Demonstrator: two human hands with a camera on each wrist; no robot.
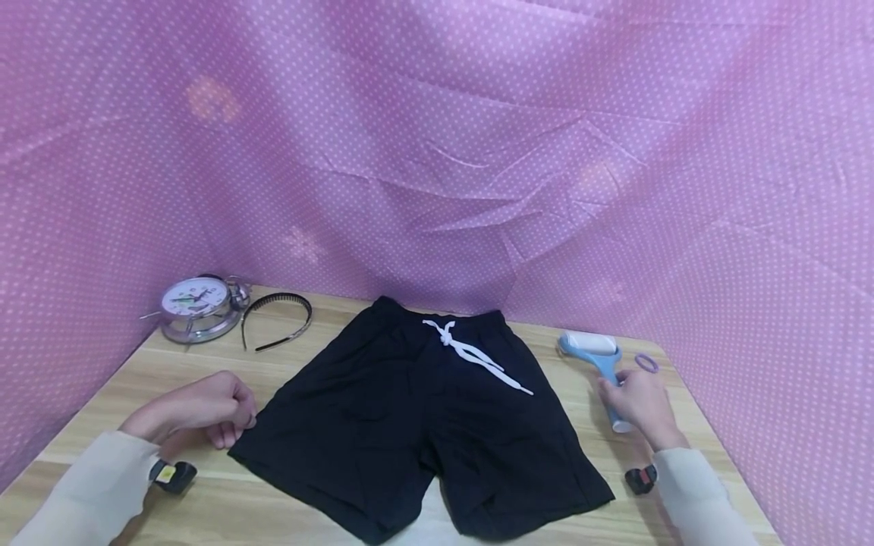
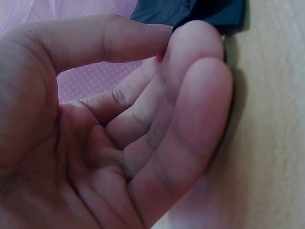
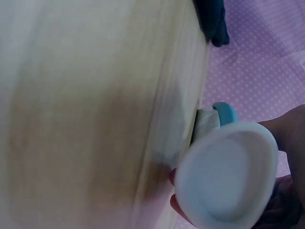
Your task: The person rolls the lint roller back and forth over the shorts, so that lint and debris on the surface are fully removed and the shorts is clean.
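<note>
Black shorts (image 1: 410,402) with a white drawstring (image 1: 478,360) lie spread on the wooden table, waistband at the far side. My left hand (image 1: 212,406) pinches the lower left corner of a leg hem; the left wrist view has thumb and fingertips meeting at the dark cloth (image 2: 159,13). At the table's right, my right hand (image 1: 642,402) grips the blue handle of a lint roller (image 1: 592,355), its white roll pointing away. The handle's pale round end (image 3: 226,176) fills much of the right wrist view and hides part of the fingers.
A silver alarm clock (image 1: 198,307) stands at the back left corner, with a black headband (image 1: 276,299) beside it. A purple hair tie (image 1: 646,363) lies right of the lint roller. Pink dotted cloth (image 1: 437,152) hangs around the table's back and sides.
</note>
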